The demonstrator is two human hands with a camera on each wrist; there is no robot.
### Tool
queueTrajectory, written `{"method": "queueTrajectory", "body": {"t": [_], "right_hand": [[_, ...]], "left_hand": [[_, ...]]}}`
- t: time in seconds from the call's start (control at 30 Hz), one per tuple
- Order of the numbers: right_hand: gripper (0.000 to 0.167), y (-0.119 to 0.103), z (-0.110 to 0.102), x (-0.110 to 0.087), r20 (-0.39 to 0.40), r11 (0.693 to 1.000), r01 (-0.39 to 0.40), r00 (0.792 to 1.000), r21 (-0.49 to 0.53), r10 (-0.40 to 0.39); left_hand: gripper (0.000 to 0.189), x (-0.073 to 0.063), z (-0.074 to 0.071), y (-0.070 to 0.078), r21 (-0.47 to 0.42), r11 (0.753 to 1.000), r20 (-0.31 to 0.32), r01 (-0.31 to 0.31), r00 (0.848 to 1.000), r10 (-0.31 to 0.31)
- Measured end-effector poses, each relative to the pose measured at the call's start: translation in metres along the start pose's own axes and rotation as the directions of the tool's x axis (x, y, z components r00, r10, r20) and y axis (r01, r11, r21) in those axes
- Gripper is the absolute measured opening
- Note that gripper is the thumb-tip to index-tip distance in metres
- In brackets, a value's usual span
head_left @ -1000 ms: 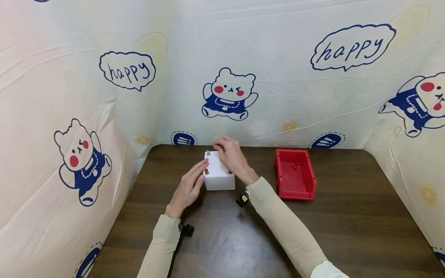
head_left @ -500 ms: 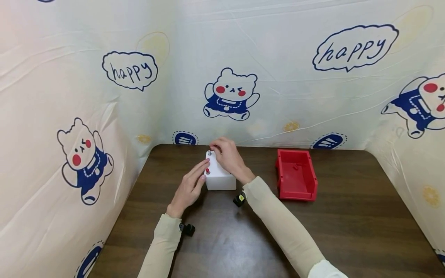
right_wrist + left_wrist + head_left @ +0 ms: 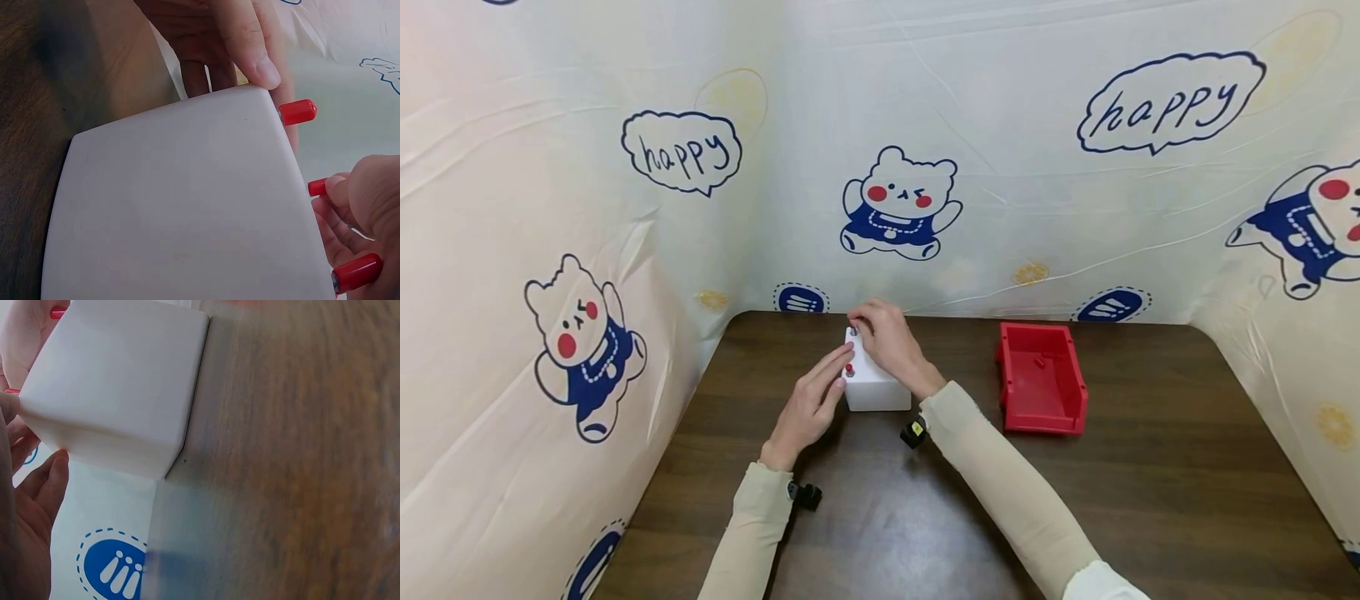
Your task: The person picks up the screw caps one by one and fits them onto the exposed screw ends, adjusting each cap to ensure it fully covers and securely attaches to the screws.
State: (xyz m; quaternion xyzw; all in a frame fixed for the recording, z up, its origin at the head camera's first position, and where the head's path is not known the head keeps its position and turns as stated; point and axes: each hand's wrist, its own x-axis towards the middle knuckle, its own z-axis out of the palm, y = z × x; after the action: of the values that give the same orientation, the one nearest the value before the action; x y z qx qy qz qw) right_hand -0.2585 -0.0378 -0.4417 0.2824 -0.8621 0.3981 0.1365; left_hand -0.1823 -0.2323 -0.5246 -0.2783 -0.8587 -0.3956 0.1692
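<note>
A white box (image 3: 877, 395) stands on the table, with short posts on its top face. My left hand (image 3: 807, 407) rests against the box's left side, fingers fairly straight and thumb at the near left edge. Over the top, my right hand (image 3: 891, 343) pinches a small red cap (image 3: 317, 187) between thumb and finger at the far left post. Another red cap (image 3: 299, 112) covers the near left post. In the right wrist view a third red cap (image 3: 357, 274) sticks out at the near right; the right hand hides it in the head view.
A red open-front bin (image 3: 1043, 397) stands to the right of the box, with a small red piece (image 3: 1040, 362) inside. Behind the brown wooden table (image 3: 1157, 467) hangs a printed cloth (image 3: 1015, 208). Each wrist wears a small black camera (image 3: 807, 497).
My right hand has moved left across the box top, bringing the red cap to the far left post. It now covers the near right cap. The left hand stays against the box.
</note>
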Motion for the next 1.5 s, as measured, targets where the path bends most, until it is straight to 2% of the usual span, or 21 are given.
{"method": "queueTrajectory", "body": {"t": [0.47,0.87,1.5], "right_hand": [[0.018,0.0,0.0008,-0.0008,-0.007,1.0,-0.015,1.0,-0.011,0.015],[0.019,0.0021,0.0035,-0.0012,0.018,0.999,-0.016,1.0,-0.039,0.017],[0.017,-0.0008,0.0027,0.0006,0.069,0.996,-0.042,0.996,-0.085,0.048]], "left_hand": [[0.045,0.0014,-0.0002,0.0027,-0.004,1.0,0.002,0.004,1.0,-0.004],[0.046,0.0003,0.0015,0.0004,-0.008,1.0,-0.007,-0.025,1.0,0.025],[0.046,-0.0003,-0.0001,0.0017,-0.013,1.0,0.008,0.0,1.0,0.0]]}}
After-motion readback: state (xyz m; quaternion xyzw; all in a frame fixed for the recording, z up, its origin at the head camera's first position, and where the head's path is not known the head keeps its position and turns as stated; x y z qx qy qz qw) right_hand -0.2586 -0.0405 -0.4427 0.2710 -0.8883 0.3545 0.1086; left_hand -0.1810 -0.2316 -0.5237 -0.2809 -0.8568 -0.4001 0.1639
